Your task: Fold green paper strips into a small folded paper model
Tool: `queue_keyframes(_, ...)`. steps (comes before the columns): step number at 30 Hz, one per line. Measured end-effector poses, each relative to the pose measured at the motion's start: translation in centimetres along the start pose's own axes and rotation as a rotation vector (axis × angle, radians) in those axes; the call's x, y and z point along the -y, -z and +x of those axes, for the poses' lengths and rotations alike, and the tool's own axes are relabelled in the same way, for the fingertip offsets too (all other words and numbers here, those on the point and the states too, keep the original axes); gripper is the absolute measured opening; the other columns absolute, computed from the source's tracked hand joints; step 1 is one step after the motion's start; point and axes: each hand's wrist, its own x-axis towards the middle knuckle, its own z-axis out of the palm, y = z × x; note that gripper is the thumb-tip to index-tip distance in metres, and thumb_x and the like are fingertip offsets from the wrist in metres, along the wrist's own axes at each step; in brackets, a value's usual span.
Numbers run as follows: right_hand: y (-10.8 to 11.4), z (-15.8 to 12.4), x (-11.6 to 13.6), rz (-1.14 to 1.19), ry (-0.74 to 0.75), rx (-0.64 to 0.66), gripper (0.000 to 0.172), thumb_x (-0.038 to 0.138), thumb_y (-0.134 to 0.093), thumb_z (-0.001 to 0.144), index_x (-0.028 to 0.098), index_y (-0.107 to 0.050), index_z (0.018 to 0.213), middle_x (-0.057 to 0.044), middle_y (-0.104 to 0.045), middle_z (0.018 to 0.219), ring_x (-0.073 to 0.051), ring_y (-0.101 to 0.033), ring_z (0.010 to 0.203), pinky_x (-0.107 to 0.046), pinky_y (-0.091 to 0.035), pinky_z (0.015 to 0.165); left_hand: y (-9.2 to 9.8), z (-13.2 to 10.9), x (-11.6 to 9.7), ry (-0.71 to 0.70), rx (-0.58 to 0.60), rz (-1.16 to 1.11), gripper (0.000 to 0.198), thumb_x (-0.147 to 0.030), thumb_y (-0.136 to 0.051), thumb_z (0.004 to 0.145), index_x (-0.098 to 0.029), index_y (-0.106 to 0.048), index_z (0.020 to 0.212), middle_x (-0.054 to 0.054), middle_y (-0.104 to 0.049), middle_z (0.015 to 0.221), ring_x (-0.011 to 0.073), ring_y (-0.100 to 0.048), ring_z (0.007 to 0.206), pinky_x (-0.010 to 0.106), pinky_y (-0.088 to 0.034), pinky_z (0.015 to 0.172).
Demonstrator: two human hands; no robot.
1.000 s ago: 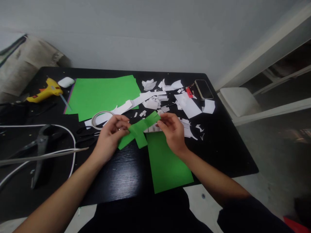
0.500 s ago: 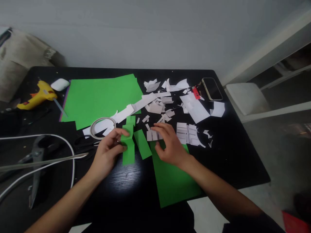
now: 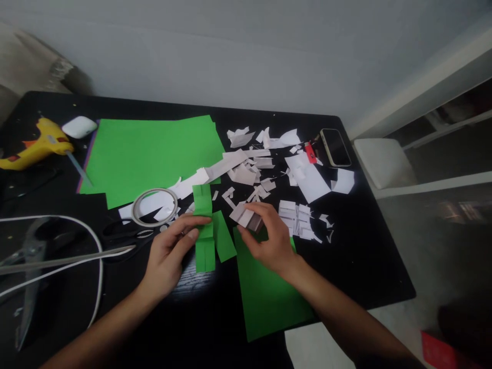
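Between the thumb and fingers of my left hand is a creased green paper strip, held upright lengthwise over the table. My right hand pinches a small folded white paper piece, tilted above the table. Beside the strip lies a flat green paper rectangle. Under my right hand spreads a larger green sheet. To its right sits a set of folded white paper pieces with slits between them. A roll of tape rests left of the strip, on white paper, near black-handled scissors.
A stack of green sheets lies at the back, with white paper scraps beside it. A yellow glue gun, white case and white cable are on the left. A red lighter-like object and phone are back right.
My right hand has lifted and tilted the white folded piece off the table. My left hand has turned the green strip so more of its folds face me. The view has shifted slightly.
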Motion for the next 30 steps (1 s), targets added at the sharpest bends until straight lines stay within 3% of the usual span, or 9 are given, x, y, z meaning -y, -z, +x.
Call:
queue_keyframes(2, 0.1, 0.0, 0.2, 0.042, 0.006, -0.03, 0.048, 0.016, -0.071, 0.09, 0.028, -0.055, 0.133, -0.01, -0.066, 0.122, -0.028, -0.065, 0.115, -0.048, -0.057, 0.098, -0.2, 0.1, -0.1, 0.023, -0.031, 0.048, 0.019, -0.031, -0.064, 0.098, -0.028, -0.081, 0.106, 0.002, -0.075, 0.109, 0.0224, -0.065, 0.103, 0.032, -0.046, 0.091)
queue_keyframes(5, 0.3, -0.1, 0.5, 0.152, -0.056, -0.039, 0.042, 0.017, -0.074, 0.086, 0.027, -0.061, 0.125, -0.008, -0.064, 0.117, -0.026, -0.064, 0.112, -0.046, -0.057, 0.096, -0.7, 0.3, -0.5, 0.058, -0.079, 0.057, 0.015, -0.032, -0.07, 0.093, -0.026, -0.08, 0.103, 0.001, -0.075, 0.097, 0.0184, -0.063, 0.086, 0.028, -0.047, 0.077)
queue_keyframes(10, 0.2, -0.5, 0.7, 0.521, -0.328, -0.006, 0.026, 0.022, -0.079, 0.084, 0.027, -0.067, 0.107, -0.006, -0.056, 0.118, -0.022, -0.065, 0.104, -0.038, -0.058, 0.088, -1.2, 0.5, -1.6, 0.099, -0.14, -0.067, 0.025, -0.029, -0.08, 0.083, -0.023, -0.074, 0.107, -0.003, -0.059, 0.075, 0.0122, -0.05, 0.067, 0.022, -0.041, 0.062)
queue_keyframes(17, 0.1, 0.3, 0.8, 0.93, -0.751, 0.074, 0.031, 0.028, -0.096, 0.065, 0.024, -0.074, 0.087, -0.003, -0.068, 0.114, -0.015, -0.066, 0.09, -0.029, -0.054, 0.079, -2.0, 1.2, -2.6, 0.166, -0.116, -0.255, 0.026, -0.029, -0.08, 0.082, -0.02, -0.071, 0.105, 0.001, -0.064, 0.085, 0.0105, -0.051, 0.063, 0.02, -0.04, 0.055)
queue_keyframes(19, 0.3, 0.6, 0.7, 1.03, -0.844, 0.059, 0.032, 0.029, -0.097, 0.061, 0.024, -0.076, 0.084, -0.001, -0.071, 0.106, -0.015, -0.067, 0.091, -0.027, -0.054, 0.08, -2.3, 1.2, -2.3, 0.201, -0.094, -0.293, 0.025, -0.032, -0.077, 0.085, -0.021, -0.072, 0.106, 0.002, -0.067, 0.086, 0.0114, -0.053, 0.062, 0.021, -0.041, 0.053)
queue_keyframes(22, 0.6, 0.9, 0.8, 1.131, -0.97, 0.091, 0.028, 0.031, -0.096, 0.063, 0.024, -0.079, 0.084, 0.0, -0.072, 0.091, -0.012, -0.064, 0.076, -0.025, -0.052, 0.068, -2.5, 1.0, -1.5, 0.217, -0.079, -0.284, 0.022, -0.035, -0.075, 0.087, -0.021, -0.075, 0.105, 0.001, -0.065, 0.077, 0.0112, -0.053, 0.057, 0.02, -0.039, 0.049)
queue_keyframes(27, 0.8, 1.0, 1.0, 1.193, -1.05, 0.077, 0.028, 0.04, -0.092, 0.067, 0.021, -0.082, 0.085, -0.002, -0.075, 0.087, -0.012, -0.064, 0.074, -0.023, -0.049, 0.063, -2.5, 0.3, -0.8, 0.197, -0.044, -0.249, 0.018, -0.033, -0.075, 0.09, -0.022, -0.078, 0.104, -0.004, -0.058, 0.061, 0.0073, -0.045, 0.044, 0.017, -0.033, 0.04)
queue_keyframes(30, 0.7, 1.0, 1.0, 1.181, -1.067, 0.06, 0.026, 0.033, -0.094, 0.063, 0.02, -0.082, 0.082, -0.001, -0.075, 0.086, -0.012, -0.064, 0.074, -0.022, -0.049, 0.063, -2.7, 0.1, -0.9, 0.193, -0.008, -0.245, 0.017, -0.031, -0.074, 0.091, -0.023, -0.077, 0.105, -0.005, -0.059, 0.06, 0.0063, -0.047, 0.04, 0.016, -0.034, 0.036)
